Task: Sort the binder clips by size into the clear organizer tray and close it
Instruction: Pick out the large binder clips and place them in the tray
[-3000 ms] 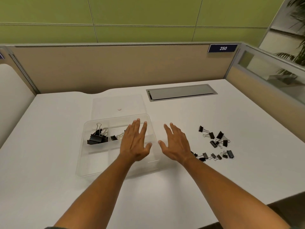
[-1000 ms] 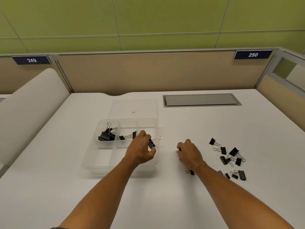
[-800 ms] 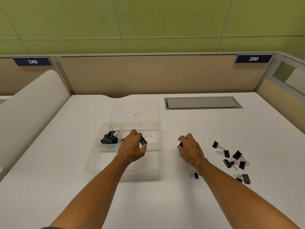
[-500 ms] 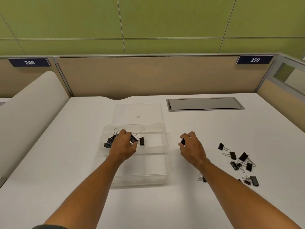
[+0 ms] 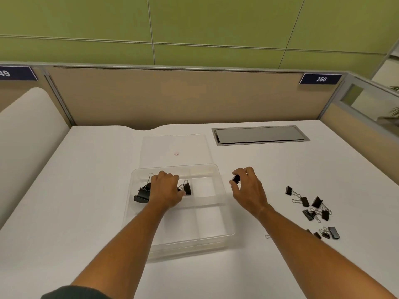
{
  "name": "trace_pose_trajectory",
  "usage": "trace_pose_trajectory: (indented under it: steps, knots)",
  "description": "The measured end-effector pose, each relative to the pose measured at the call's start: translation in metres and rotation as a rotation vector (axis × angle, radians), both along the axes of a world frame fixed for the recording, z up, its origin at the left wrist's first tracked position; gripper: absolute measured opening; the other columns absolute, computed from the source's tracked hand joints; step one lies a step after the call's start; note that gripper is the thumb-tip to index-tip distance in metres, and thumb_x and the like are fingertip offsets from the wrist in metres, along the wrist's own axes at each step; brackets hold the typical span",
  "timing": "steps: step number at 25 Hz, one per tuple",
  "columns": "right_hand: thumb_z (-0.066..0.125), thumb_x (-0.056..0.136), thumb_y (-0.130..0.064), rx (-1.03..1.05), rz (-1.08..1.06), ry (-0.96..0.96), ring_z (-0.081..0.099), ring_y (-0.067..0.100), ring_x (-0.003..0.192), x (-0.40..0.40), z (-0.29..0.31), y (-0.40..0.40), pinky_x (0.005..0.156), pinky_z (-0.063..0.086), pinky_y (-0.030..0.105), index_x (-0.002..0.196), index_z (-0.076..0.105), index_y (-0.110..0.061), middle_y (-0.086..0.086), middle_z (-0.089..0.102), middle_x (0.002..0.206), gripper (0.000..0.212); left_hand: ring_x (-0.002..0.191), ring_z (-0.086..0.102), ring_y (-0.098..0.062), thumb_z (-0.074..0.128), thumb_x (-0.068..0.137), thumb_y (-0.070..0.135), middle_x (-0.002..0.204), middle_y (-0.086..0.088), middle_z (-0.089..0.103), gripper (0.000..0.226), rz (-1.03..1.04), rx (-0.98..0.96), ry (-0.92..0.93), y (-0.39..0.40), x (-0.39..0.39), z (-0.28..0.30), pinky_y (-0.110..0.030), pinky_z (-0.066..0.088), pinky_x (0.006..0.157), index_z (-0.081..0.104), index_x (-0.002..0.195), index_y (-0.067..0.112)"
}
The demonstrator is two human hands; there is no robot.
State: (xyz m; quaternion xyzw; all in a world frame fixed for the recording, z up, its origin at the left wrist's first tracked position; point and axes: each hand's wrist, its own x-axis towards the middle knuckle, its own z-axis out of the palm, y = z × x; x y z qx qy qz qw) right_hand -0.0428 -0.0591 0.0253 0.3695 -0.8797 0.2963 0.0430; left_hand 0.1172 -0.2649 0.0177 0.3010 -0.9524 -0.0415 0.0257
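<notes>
Spanning the whole lower view, the white desk (image 5: 86, 190) carries everything, with a beige partition wall (image 5: 172, 98) behind it and a grey cable hatch (image 5: 259, 135) set into its far right part. The clear organizer tray (image 5: 224, 212) sits at the centre, open, and its clear lid (image 5: 164, 147) lies flat on the desk just behind it, touching or nearly touching the tray's far rim.

Both forearms reach forward from the bottom edge, bare, with a dark sleeve (image 5: 71, 293) showing at the left elbow. The left hand (image 5: 165, 190) is palm down over the tray's far row, fingers curled downward into the compartments; whether it grips a clip beneath the palm cannot be told. The right hand (image 5: 248, 188) hovers just right of the tray, above the desk, wrist bent inward, and pinches a small black clip (image 5: 236, 179) between thumb and fingertips.

Large black binder clips (image 5: 142, 193) lie in the far left compartment, beside the left hand. A medium clip (image 5: 187, 188) lies in the far middle compartment, at the thumb side of that hand. Loose binder clips (image 5: 311, 210) of mixed sizes are scattered on the desk well right of the tray.
</notes>
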Motion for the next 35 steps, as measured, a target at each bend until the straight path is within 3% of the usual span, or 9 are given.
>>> trace_pose_trajectory:
  steps: [4, 11, 14, 18, 23, 26, 29, 35]
  knots:
    - [0.065, 0.088, -0.018, -0.035, 0.073, 0.004, 0.062, 0.021, 0.086, 0.015, 0.005, -0.030, 0.076, 0.055, 0.032, 0.110, 0.062, -0.010, 0.005, 0.057, 0.106, 0.023, 0.124, 0.042, -0.031, 0.069, 0.080, 0.040, 0.129, -0.012, 0.056, 0.057, -0.100, 0.097, 0.194, -0.010, 0.009, -0.001, -0.042, 0.041, 0.100, 0.058, 0.125, 0.007]
    - [0.063, 0.090, -0.018, 0.016, 0.283, 0.041, 0.065, 0.024, 0.089, 0.053, 0.016, -0.091, 0.081, 0.053, 0.039, 0.109, 0.065, -0.013, 0.003, 0.062, 0.110, 0.020, 0.141, 0.029, -0.031, 0.056, 0.090, 0.036, 0.153, -0.014, 0.033, 0.061, -0.048, -0.082, 0.275, -0.028, 0.036, 0.011, -0.041, 0.025, 0.115, 0.040, 0.144, 0.013]
    - [0.066, 0.087, -0.011, 0.072, 0.363, 0.071, 0.065, 0.024, 0.084, 0.069, 0.014, -0.111, 0.083, 0.050, 0.038, 0.107, 0.065, -0.015, 0.001, 0.063, 0.110, 0.020, 0.140, 0.031, -0.031, 0.052, 0.092, 0.026, 0.153, -0.015, 0.033, 0.056, 0.024, -0.069, 0.290, -0.039, 0.050, 0.009, -0.041, 0.027, 0.114, 0.039, 0.144, 0.012]
    - [0.068, 0.083, -0.007, 0.198, 0.441, 0.060, 0.061, 0.022, 0.099, 0.085, 0.008, -0.127, 0.091, 0.042, 0.034, 0.117, 0.056, -0.017, 0.001, 0.060, 0.116, 0.037, 0.140, 0.032, -0.031, 0.051, 0.091, 0.022, 0.152, -0.015, 0.034, 0.057, 0.086, -0.022, 0.278, -0.049, 0.069, 0.007, -0.042, 0.028, 0.113, 0.038, 0.145, 0.011]
    - [0.066, 0.086, -0.008, 0.304, 0.472, 0.035, 0.059, 0.027, 0.101, 0.096, 0.002, -0.135, 0.094, 0.038, 0.035, 0.128, 0.047, -0.018, 0.004, 0.057, 0.121, 0.047, 0.137, 0.035, -0.032, 0.055, 0.087, 0.021, 0.149, -0.016, 0.039, 0.058, 0.106, 0.022, 0.262, -0.056, 0.086, 0.002, -0.043, 0.030, 0.111, 0.041, 0.142, 0.009]
    - [0.064, 0.087, -0.008, 0.351, 0.451, 0.031, 0.059, 0.028, 0.103, 0.098, -0.001, -0.135, 0.095, 0.040, 0.036, 0.135, 0.043, -0.018, 0.006, 0.057, 0.125, 0.053, 0.136, 0.036, -0.032, 0.053, 0.086, 0.026, 0.148, -0.017, 0.040, 0.060, 0.097, 0.048, 0.250, -0.056, 0.092, 0.000, -0.044, 0.031, 0.110, 0.042, 0.142, 0.009]
    - [0.064, 0.089, -0.017, 0.359, 0.422, 0.013, 0.053, 0.025, 0.118, 0.097, -0.001, -0.132, 0.102, 0.037, 0.036, 0.141, 0.038, -0.019, 0.005, 0.053, 0.135, 0.059, 0.136, 0.035, -0.030, 0.044, 0.084, 0.038, 0.150, -0.015, 0.038, 0.066, 0.064, 0.068, 0.218, -0.053, 0.095, -0.001, -0.043, 0.030, 0.110, 0.037, 0.146, 0.013]
    - [0.056, 0.089, -0.030, 0.310, 0.346, 0.027, 0.044, 0.023, 0.131, 0.095, 0.001, -0.123, 0.109, 0.035, 0.041, 0.144, 0.036, -0.017, 0.005, 0.046, 0.144, 0.060, 0.130, 0.043, -0.029, 0.051, 0.082, 0.046, 0.146, -0.012, 0.044, 0.071, -0.036, 0.088, 0.234, -0.044, 0.095, -0.007, -0.042, 0.036, 0.105, 0.040, 0.144, 0.014]
